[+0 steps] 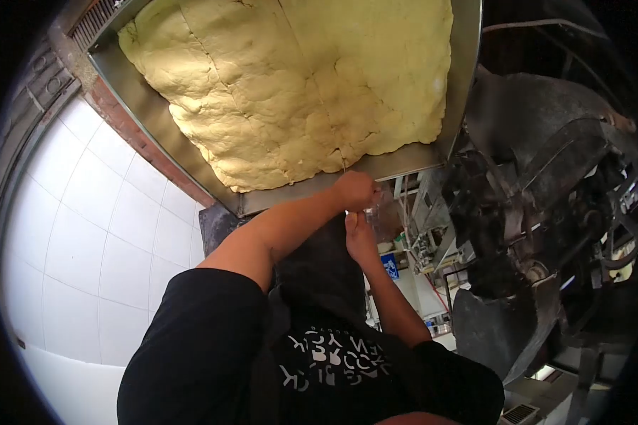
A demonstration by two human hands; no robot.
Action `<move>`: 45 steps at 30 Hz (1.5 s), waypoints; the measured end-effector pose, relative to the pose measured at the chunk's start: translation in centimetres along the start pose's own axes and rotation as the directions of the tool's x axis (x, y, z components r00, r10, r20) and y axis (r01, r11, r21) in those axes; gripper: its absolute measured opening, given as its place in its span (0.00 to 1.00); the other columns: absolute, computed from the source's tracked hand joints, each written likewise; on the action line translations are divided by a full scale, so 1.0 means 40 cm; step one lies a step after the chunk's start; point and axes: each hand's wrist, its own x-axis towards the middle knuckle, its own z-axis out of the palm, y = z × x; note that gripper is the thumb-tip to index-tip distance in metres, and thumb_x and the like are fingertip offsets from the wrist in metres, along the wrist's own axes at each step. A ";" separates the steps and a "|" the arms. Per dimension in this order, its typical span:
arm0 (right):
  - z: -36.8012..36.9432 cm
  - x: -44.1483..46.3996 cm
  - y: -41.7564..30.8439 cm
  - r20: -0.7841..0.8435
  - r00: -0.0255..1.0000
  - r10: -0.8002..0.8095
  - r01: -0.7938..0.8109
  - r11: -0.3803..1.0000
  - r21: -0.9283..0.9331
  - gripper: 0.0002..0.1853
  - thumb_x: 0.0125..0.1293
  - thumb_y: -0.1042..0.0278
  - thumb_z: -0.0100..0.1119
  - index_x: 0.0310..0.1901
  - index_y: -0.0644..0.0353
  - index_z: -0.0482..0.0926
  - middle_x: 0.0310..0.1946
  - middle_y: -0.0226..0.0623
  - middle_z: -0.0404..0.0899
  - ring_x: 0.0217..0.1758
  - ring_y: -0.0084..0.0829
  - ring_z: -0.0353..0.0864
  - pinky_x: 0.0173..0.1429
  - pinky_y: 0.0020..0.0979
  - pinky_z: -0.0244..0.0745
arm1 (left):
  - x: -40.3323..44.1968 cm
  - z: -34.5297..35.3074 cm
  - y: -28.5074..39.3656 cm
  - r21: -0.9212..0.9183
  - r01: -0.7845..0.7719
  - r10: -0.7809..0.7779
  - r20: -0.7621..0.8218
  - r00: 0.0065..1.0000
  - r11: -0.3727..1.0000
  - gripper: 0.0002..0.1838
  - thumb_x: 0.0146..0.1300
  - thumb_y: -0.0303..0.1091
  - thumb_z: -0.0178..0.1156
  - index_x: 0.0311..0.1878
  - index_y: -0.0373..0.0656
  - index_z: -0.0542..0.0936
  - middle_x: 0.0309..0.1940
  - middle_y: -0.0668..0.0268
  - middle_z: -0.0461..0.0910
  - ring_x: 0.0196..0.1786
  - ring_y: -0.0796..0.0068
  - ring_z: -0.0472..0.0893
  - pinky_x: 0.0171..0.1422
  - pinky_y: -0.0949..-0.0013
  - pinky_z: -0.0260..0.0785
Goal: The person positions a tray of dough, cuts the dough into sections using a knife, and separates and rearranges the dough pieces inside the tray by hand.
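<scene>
Well, in the head view you have a wide, yellowish dough-like slab (290, 85) lying in a shallow metal tray (397, 164), its near edge uneven and just inside the tray's near wall. Two long lines run down the slab from the far side — one left of the middle, the other reaching the near edge by your hands.

Your left hand (354, 190) is over the tray's near rim, fingers curled into a fist; a thin, dark sliver shows between it and the slab, but you cannot tell whether the hand grips it. Your right hand (359, 232) is just below, on the near side, its fingertips close against the left hand — whether they pinch anything is unclear.

White tiles (85, 205) spread out on the left, and dark machinery (532, 248) stands on the right.
</scene>
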 end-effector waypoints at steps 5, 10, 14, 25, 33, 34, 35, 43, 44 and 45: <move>0.001 0.004 0.076 -0.015 0.990 -0.138 0.137 0.988 -0.075 0.23 0.79 0.54 0.40 0.66 0.62 0.61 0.41 0.60 0.79 0.41 0.64 0.79 0.45 0.54 0.73 | -0.008 0.041 0.016 -0.009 -0.014 0.015 0.081 0.997 1.000 0.15 0.63 0.48 0.55 0.31 0.49 0.84 0.28 0.55 0.84 0.34 0.49 0.83 0.38 0.47 0.74; -0.027 -0.028 0.091 0.146 0.988 0.046 -0.074 0.978 0.196 0.21 0.78 0.60 0.44 0.67 0.57 0.61 0.26 0.34 0.69 0.18 0.29 0.71 0.21 0.34 0.68 | 0.011 0.031 0.049 -0.139 -0.021 0.044 0.165 0.985 0.990 0.18 0.62 0.51 0.55 0.31 0.46 0.83 0.31 0.54 0.84 0.36 0.48 0.83 0.40 0.47 0.75; -0.124 -0.108 -0.078 0.299 0.942 0.149 -0.245 0.917 0.316 0.23 0.76 0.62 0.48 0.68 0.57 0.61 0.26 0.29 0.68 0.17 0.22 0.68 0.21 0.29 0.66 | -0.006 -0.019 0.081 -0.232 -0.037 0.092 0.234 0.968 0.972 0.19 0.64 0.50 0.54 0.30 0.44 0.83 0.33 0.52 0.84 0.37 0.48 0.83 0.41 0.47 0.75; -0.315 -0.156 -0.193 -0.083 0.970 -0.227 0.242 0.926 0.291 0.21 0.74 0.57 0.55 0.60 0.64 0.72 0.33 0.28 0.76 0.29 0.17 0.73 0.32 0.24 0.66 | 0.009 -0.385 0.315 -0.054 -0.148 0.130 -0.248 0.960 0.987 0.17 0.66 0.48 0.55 0.29 0.46 0.79 0.24 0.51 0.80 0.32 0.43 0.80 0.37 0.44 0.71; -0.472 0.131 -0.566 -0.405 0.781 -0.476 0.625 0.609 0.488 0.21 0.75 0.57 0.52 0.60 0.62 0.74 0.21 0.21 0.66 0.14 0.14 0.60 0.17 0.21 0.54 | 0.244 -0.871 0.294 0.336 -0.165 0.297 -0.394 0.870 0.927 0.25 0.70 0.57 0.51 0.34 0.44 0.84 0.26 0.54 0.82 0.35 0.49 0.82 0.44 0.48 0.75; -0.496 0.155 -0.604 -0.412 0.757 -0.507 0.653 0.598 0.464 0.22 0.74 0.57 0.52 0.62 0.62 0.74 0.20 0.23 0.67 0.13 0.15 0.61 0.16 0.22 0.54 | 0.265 -0.911 0.288 0.313 -0.166 0.292 -0.416 0.861 0.935 0.27 0.70 0.58 0.52 0.31 0.42 0.82 0.24 0.53 0.79 0.32 0.50 0.79 0.41 0.49 0.72; -0.521 0.165 -0.638 -0.385 0.775 -0.501 0.632 0.619 0.467 0.23 0.74 0.57 0.52 0.63 0.62 0.73 0.20 0.23 0.66 0.13 0.16 0.61 0.16 0.23 0.54 | 0.288 -0.940 0.280 0.283 -0.169 0.283 -0.435 0.855 0.944 0.29 0.69 0.59 0.53 0.28 0.40 0.79 0.21 0.53 0.76 0.29 0.50 0.76 0.38 0.50 0.70; -0.605 0.272 -0.738 -0.316 0.813 -0.490 0.574 0.765 0.291 0.18 0.75 0.57 0.50 0.57 0.62 0.77 0.17 0.27 0.66 0.12 0.21 0.60 0.16 0.31 0.55 | 0.416 -1.006 0.175 0.309 -0.158 0.279 -0.398 0.874 0.938 0.35 0.69 0.63 0.52 0.26 0.35 0.78 0.20 0.50 0.72 0.27 0.50 0.74 0.40 0.52 0.69; -0.621 0.287 -0.759 -0.280 0.835 -0.475 0.542 0.800 0.258 0.18 0.75 0.57 0.50 0.56 0.61 0.77 0.18 0.27 0.66 0.13 0.22 0.60 0.17 0.31 0.56 | 0.460 -1.021 0.141 0.315 -0.137 0.265 -0.412 0.872 0.939 0.35 0.69 0.64 0.51 0.26 0.35 0.78 0.20 0.50 0.73 0.28 0.48 0.75 0.41 0.51 0.70; -0.640 0.283 -0.778 -0.246 0.855 -0.457 0.509 0.832 0.223 0.18 0.75 0.57 0.49 0.56 0.61 0.77 0.18 0.27 0.66 0.13 0.22 0.61 0.17 0.31 0.56 | 0.490 -1.026 0.118 0.321 -0.118 0.254 -0.425 0.869 0.940 0.35 0.69 0.64 0.51 0.27 0.35 0.78 0.21 0.50 0.74 0.29 0.47 0.76 0.42 0.51 0.71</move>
